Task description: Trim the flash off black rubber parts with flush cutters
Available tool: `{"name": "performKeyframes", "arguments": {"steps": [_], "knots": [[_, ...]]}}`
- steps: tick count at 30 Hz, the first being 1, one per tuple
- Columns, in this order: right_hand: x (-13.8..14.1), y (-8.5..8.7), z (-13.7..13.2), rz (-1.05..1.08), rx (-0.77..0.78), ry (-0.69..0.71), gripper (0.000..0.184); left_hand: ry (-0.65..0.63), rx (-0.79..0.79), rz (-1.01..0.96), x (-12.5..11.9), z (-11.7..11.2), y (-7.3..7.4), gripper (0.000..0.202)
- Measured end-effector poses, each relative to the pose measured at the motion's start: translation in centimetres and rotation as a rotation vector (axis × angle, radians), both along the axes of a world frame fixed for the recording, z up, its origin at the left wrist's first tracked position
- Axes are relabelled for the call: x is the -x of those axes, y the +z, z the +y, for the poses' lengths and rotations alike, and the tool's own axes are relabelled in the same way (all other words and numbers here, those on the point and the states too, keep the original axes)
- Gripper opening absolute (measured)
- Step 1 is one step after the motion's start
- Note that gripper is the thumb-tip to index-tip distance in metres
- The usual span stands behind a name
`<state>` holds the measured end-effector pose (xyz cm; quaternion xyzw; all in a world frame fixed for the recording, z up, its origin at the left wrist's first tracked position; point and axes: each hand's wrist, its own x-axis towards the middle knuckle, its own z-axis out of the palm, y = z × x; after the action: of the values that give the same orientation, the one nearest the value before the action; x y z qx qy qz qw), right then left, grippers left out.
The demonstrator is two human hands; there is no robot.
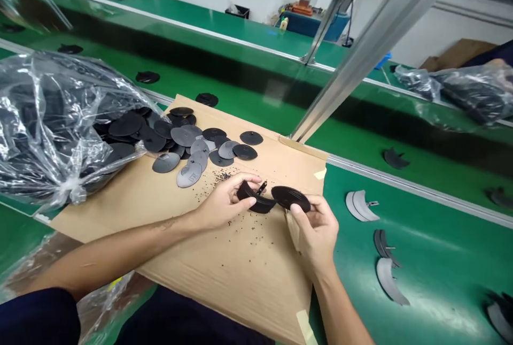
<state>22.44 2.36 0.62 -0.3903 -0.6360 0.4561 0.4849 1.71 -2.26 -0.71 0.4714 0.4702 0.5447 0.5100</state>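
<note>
Over the cardboard sheet (192,259), my left hand (228,200) grips a curved black plastic part (262,205) with a small prong standing up inside its curve. Close to its right, my right hand (318,222) pinches a black oval disc (289,198) between thumb and fingers. The disc's near edge almost meets the curved part; I cannot tell whether they touch. Beyond my hands lies a loose pile of black and grey discs (186,135), spilling from a clear plastic bag (80,93). Tiny black crumbs (224,175) are scattered on the cardboard around my hands.
Several curved parts (360,206) lie on the green surface at right. More dark pieces (147,77) rest along the green belt behind the cardboard. A slanted metal post (352,61) rises at the cardboard's back right corner. Another person's hand (500,72) is beside a bag at far right.
</note>
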Motion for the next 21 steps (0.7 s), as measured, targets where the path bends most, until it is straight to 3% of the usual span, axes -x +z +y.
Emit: {"name": "performKeyframes", "arguments": {"steps": [3,7,11,15,21], "knots": [[-0.4,-0.2,-0.6,-0.009,0.017,0.028,0.023,-0.016,-0.061,0.105,0.2,-0.6,-0.1,0.040],[0.0,-0.1,-1.7,-0.010,-0.015,0.184,0.013,-0.041,-0.159,0.311,0.4,-1.1,0.3,0.043],[0.6,-0.2,-2.1,-0.048,-0.051,0.245,0.007,-0.151,-0.310,0.462,0.5,-1.5,0.7,0.042],[0.6,-0.5,-2.1,-0.101,-0.051,0.220,0.003,-0.214,-0.425,0.507,0.5,-1.6,0.8,0.040],[0.5,-0.6,-2.1,-0.131,-0.158,0.268,0.009,-0.254,-0.447,0.518,0.4,-1.8,0.3,0.034]]}}
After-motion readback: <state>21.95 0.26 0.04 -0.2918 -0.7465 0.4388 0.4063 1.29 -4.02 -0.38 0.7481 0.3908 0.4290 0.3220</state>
